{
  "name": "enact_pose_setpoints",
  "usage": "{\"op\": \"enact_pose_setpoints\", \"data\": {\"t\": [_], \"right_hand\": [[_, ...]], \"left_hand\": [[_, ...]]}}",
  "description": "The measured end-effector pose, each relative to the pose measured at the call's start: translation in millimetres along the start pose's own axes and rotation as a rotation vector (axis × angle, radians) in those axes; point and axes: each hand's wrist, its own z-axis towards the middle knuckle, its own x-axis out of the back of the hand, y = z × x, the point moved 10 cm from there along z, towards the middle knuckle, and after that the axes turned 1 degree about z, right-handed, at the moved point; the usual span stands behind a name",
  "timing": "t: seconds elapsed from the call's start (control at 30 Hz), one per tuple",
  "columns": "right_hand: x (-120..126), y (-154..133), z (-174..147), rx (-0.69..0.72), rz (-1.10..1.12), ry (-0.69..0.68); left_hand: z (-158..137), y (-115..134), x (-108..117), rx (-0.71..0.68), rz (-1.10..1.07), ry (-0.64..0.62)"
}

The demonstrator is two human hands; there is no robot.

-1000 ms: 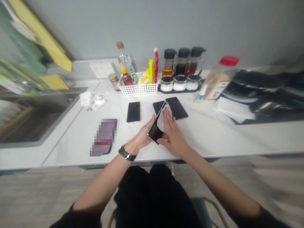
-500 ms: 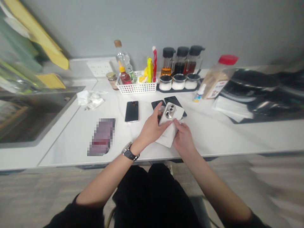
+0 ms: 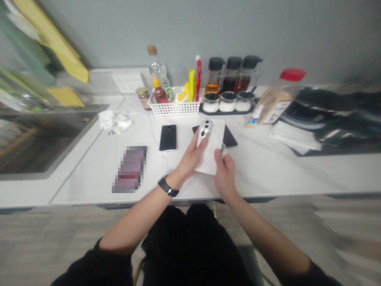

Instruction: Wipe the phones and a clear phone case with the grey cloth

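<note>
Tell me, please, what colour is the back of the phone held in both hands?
White, with a silver camera module near its top; the phone shows in the head view.

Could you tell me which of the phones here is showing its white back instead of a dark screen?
The white phone held by the left hand and right hand. Its camera faces up; the phone beside the basket lies flat, dark.

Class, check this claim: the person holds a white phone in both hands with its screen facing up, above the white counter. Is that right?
Not quite. The head view shows the white phone held in the left hand and right hand above the white counter, but its back faces up: the camera module shows, not the screen.
</note>
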Motion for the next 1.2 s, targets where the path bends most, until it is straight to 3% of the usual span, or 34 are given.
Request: {"op": "enact_pose_setpoints", "data": {"t": [0.13,0.2,0.33,0.4,0.5,0.57,0.7,0.77,0.9,1.0,1.1,1.2], "right_hand": [[1,-23,-11,0.1,-0.221,0.042],[-18,-38,-21,0.202,-0.296,-0.11],[-52,-47,-40,0.394,-0.494,-0.445],[-57,-45,-34,0.481,-0.671,-0.497],[-58,-39,-9,0.507,-0.838,-0.469],[-61,-39,-6,0.538,-0.837,-0.491],[-69,-40,-49,0.702,-0.815,-0.689],[-65,-38,-62,0.719,-0.829,-0.74],[-56,-37,-28,0.635,-0.87,-0.627],[-65,-41,-9,0.593,-0.86,-0.588],[-79,-44,-41,0.678,-0.837,-0.712],[-73,-43,-84,0.757,-0.846,-0.819]], "left_hand": [[-3,23,-1,-0.236,0.179,0.024],[-4,17,-6,-0.155,0.124,-0.008],[-6,-7,-15,0.136,-0.143,-0.073],[-8,-13,-18,0.198,-0.226,-0.101],[-9,-18,-23,0.263,-0.295,-0.156],[-8,-20,-22,0.299,-0.322,-0.16],[-7,-18,-12,0.344,-0.38,-0.121],[-7,-17,-12,0.363,-0.398,-0.136],[-6,-20,-19,0.352,-0.403,-0.181],[-4,-21,-24,0.35,-0.398,-0.194],[-5,-14,-19,0.324,-0.4,-0.168],[-9,-8,-13,0.334,-0.377,-0.169]]}}
